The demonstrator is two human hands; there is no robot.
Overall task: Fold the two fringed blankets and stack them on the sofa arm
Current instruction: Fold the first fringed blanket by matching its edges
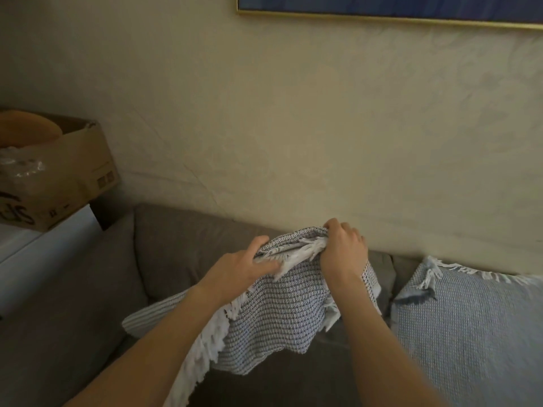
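I hold a dark-and-white woven blanket [282, 312] with white fringe up in front of the grey sofa [182, 248]. My left hand [246, 265] grips its upper edge on the left, thumb over the fringe. At the top right corner my right hand [342, 248] grips bunched fabric and fringe. The blanket hangs down between my forearms, folded over, its fringed side trailing toward the lower left. A second, light blue fringed blanket [470, 327] lies draped over the sofa at the right. The sofa arm [67, 304] is at the left.
A striped cushion [152, 314] lies on the sofa seat behind the hanging blanket. A cardboard box [61, 174] sits on a white surface beyond the sofa arm at the left. A framed picture [382, 7] hangs on the cream wall above.
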